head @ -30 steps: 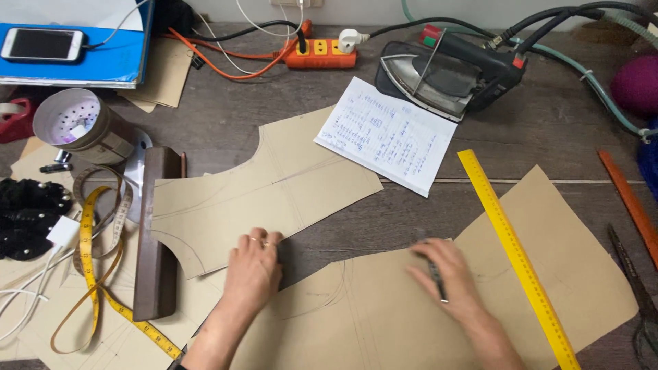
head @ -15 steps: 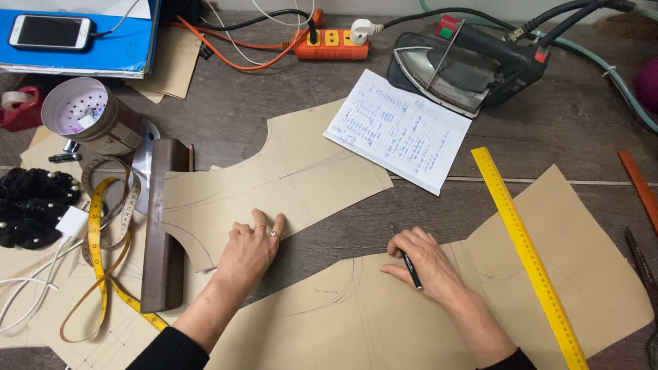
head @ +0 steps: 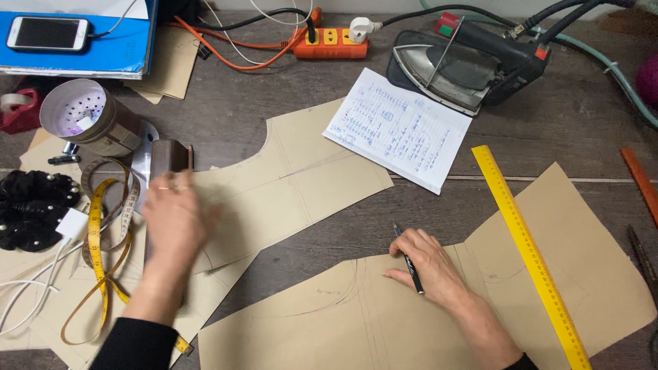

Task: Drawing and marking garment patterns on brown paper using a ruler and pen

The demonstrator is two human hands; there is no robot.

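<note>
My right hand (head: pixel 430 269) rests on the lower brown paper pattern piece (head: pixel 589 274) and holds a black pen (head: pixel 409 264) with its tip pointing up and away. My left hand (head: pixel 175 223), blurred with motion, hovers with fingers spread over the left end of the upper pattern piece (head: pixel 308 178), close to a dark wooden block (head: pixel 166 159) and a yellow tape measure (head: pixel 96 233). A long yellow ruler (head: pixel 528 250) lies diagonally across the lower pattern, right of my right hand.
A handwritten notebook sheet (head: pixel 397 129) lies in the middle, a steam iron (head: pixel 466 62) behind it, an orange power strip (head: pixel 330 41) at the back. A phone (head: pixel 48 33) on a blue folder, a perforated white cup (head: pixel 75 109) and a black beaded item (head: pixel 31 205) crowd the left.
My left hand has swept left and up, from the gap between the patterns toward the wooden block. My right hand, still holding the pen, has stayed on the lower pattern.
</note>
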